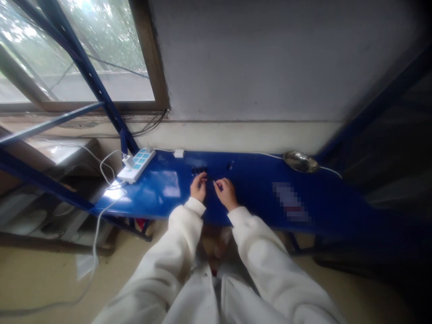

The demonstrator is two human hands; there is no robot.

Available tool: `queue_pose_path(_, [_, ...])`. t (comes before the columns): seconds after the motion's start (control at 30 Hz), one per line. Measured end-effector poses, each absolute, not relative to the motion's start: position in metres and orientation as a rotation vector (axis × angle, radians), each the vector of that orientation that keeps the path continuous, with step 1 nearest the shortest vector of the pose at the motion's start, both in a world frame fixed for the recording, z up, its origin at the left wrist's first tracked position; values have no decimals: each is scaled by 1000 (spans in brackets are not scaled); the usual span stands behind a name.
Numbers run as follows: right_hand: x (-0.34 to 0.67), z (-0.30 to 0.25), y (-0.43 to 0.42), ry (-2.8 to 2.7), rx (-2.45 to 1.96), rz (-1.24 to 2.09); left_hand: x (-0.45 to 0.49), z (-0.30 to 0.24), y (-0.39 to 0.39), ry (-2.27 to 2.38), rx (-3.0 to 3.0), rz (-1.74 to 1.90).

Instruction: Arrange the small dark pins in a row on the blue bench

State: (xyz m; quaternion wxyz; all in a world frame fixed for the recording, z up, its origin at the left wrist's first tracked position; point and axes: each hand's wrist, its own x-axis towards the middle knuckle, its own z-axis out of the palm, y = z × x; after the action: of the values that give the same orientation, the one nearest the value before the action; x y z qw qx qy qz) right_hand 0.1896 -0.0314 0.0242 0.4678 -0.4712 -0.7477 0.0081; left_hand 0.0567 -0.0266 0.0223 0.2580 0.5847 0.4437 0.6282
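My left hand (198,186) and my right hand (226,191) hover close together over a glossy blue table (256,193), both in white sleeves. Each hand pinches its fingertips. Between them runs a thin, small item (213,182) that I cannot make out. Just beyond the fingers, a few small dark parts (199,170) lie on the table top, with another dark piece (230,166) a little to the right.
A white power strip (137,164) with a plugged charger and white cables sits at the table's left end. A shallow metal dish (300,161) stands at the back right. Blue steel frame bars and a window are at the left; a wall lies behind.
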Motion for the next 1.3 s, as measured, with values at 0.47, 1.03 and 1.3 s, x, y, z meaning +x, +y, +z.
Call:
queue_pose_path(0.47, [189, 25, -32, -1832, -1198, 9, 55, 20, -26, 1240, 1710, 1676])
queue_pose_path(1.03, [189, 23, -31, -1829, -1220, 12, 57, 26, -29, 1215, 1736, 1624])
queue_pose_path(1.3, [187, 22, -29, -1873, -1342, 2, 60, 30, -33, 1064, 1714, 1656])
